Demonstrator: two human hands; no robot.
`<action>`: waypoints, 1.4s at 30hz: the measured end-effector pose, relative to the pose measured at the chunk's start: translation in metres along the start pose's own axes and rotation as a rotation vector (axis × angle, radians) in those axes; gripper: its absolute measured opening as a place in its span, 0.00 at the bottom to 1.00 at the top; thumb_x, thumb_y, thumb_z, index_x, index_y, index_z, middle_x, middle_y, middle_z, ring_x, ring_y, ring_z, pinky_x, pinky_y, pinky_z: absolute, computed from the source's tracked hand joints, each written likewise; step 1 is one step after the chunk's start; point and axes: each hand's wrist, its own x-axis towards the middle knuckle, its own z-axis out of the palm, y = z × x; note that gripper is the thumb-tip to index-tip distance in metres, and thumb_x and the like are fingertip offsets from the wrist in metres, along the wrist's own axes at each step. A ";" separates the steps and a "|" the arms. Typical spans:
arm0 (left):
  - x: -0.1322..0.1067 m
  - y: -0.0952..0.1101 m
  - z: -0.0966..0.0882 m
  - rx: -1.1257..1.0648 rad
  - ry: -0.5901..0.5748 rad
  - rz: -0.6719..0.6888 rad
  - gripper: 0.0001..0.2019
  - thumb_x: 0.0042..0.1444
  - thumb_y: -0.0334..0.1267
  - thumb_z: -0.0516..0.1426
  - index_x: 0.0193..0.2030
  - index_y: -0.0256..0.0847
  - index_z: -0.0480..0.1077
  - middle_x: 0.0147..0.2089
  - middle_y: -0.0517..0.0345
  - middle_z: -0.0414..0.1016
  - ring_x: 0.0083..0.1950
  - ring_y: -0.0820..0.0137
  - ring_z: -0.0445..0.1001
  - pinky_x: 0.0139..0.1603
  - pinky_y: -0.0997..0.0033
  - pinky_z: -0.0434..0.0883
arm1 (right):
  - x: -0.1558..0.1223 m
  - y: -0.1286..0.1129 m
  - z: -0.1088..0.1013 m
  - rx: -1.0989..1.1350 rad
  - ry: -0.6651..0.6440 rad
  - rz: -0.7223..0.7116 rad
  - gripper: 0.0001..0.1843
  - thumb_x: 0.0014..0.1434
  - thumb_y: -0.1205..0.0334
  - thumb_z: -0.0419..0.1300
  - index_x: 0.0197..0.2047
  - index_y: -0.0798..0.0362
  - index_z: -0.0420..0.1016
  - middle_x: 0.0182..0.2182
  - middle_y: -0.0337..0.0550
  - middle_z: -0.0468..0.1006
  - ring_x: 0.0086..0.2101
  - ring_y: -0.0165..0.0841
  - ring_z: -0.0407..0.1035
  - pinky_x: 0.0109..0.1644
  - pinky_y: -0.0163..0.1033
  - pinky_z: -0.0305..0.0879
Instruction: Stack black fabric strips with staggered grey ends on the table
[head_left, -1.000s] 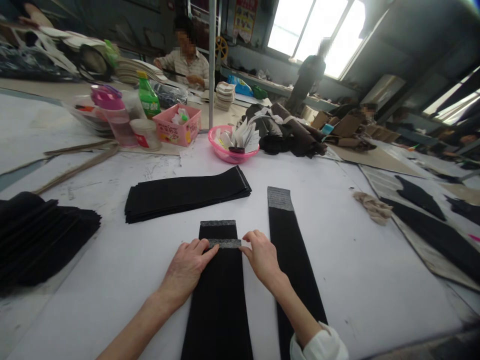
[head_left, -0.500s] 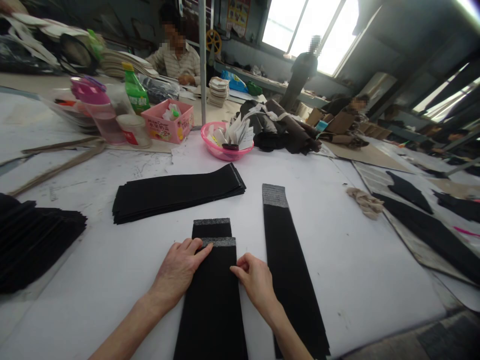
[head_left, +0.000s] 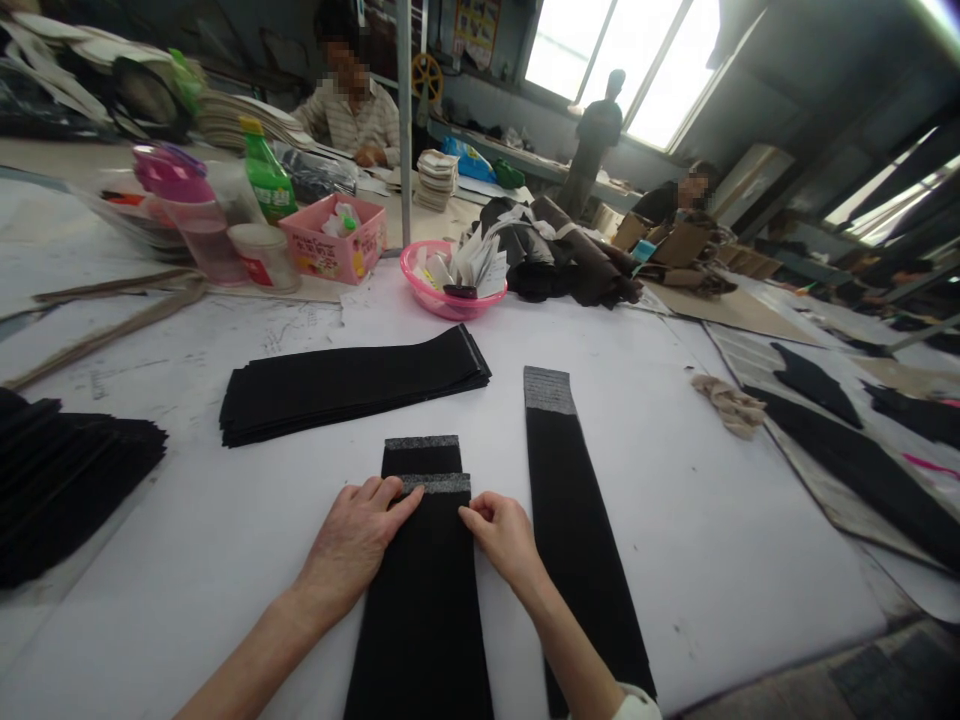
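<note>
Two overlapping black fabric strips with grey speckled bands lie lengthwise before me. On the upper black fabric strip, my left hand bears down at the top left corner, its thumb along the grey band and its fingers bent over the edge. The lower strip shows its end just beyond. My right hand pinches the upper strip's right edge, just below the band, between thumb and forefinger. To the right lies a stack of black strips with several grey bands at its far end.
A black fabric pile lies beyond my hands, and a larger dark stack at far left. Behind stand a pink basket, a pink box and a green bottle. A beige cloth lies right. Co-workers are farther back.
My right hand has slid slightly up along the strip's right edge, nearer the grey band. The left hand stays in place on the strip.
</note>
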 end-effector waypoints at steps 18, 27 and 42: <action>-0.001 -0.002 0.003 -0.044 -0.004 -0.014 0.23 0.60 0.25 0.51 0.59 0.50 0.65 0.50 0.53 0.70 0.50 0.63 0.67 0.47 0.62 0.64 | 0.015 -0.003 0.004 -0.126 0.039 0.036 0.16 0.61 0.53 0.55 0.24 0.50 0.71 0.23 0.36 0.76 0.23 0.28 0.68 0.27 0.30 0.52; -0.003 -0.004 0.008 -0.078 0.018 -0.021 0.24 0.59 0.25 0.52 0.59 0.51 0.65 0.51 0.54 0.70 0.51 0.64 0.67 0.48 0.62 0.64 | 0.019 -0.002 0.003 -0.131 0.015 0.031 0.15 0.60 0.55 0.56 0.24 0.50 0.71 0.22 0.35 0.77 0.23 0.28 0.69 0.27 0.30 0.53; -0.012 -0.007 0.004 -0.126 0.033 -0.011 0.23 0.60 0.25 0.51 0.61 0.48 0.63 0.54 0.54 0.70 0.53 0.64 0.66 0.53 0.60 0.64 | 0.011 -0.013 -0.001 -0.290 0.161 -0.224 0.07 0.60 0.64 0.59 0.42 0.45 0.69 0.32 0.35 0.74 0.30 0.32 0.69 0.29 0.34 0.55</action>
